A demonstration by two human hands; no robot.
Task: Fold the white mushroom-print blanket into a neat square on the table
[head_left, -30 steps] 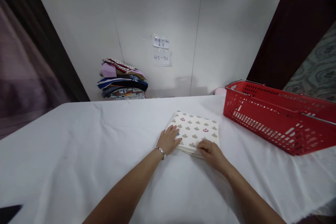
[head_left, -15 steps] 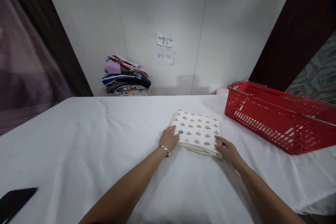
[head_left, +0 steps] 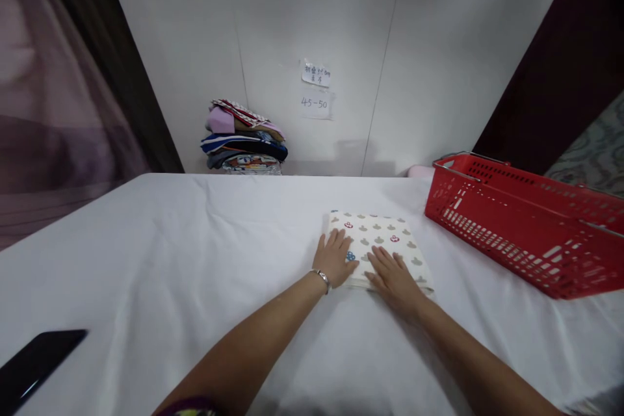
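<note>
A folded white cloth (head_left: 385, 229) printed with grey, red and blue mushroom-like shapes lies flat on the white-covered table (head_left: 160, 260). My left hand (head_left: 335, 259) rests on its near left part, fingers spread, with a silvery bracelet at the wrist. Beside it, my right hand (head_left: 394, 278) lies on the near middle of the cloth, fingers stretched out. Both palms face down and neither hand grips anything. The hands cover part of the cloth's front edge.
To the right stands a red perforated basket (head_left: 517, 227) with metal handles. Behind the table's far edge rises a stack of folded fabrics (head_left: 246, 143) against the wall. A black phone-like slab (head_left: 41, 364) lies at the near left. Two paper notes (head_left: 316, 103) hang on the wall.
My right hand has moved from the cloth's right edge inward onto its top. My left hand has slid further onto the cloth. The whole view has shifted slightly.
</note>
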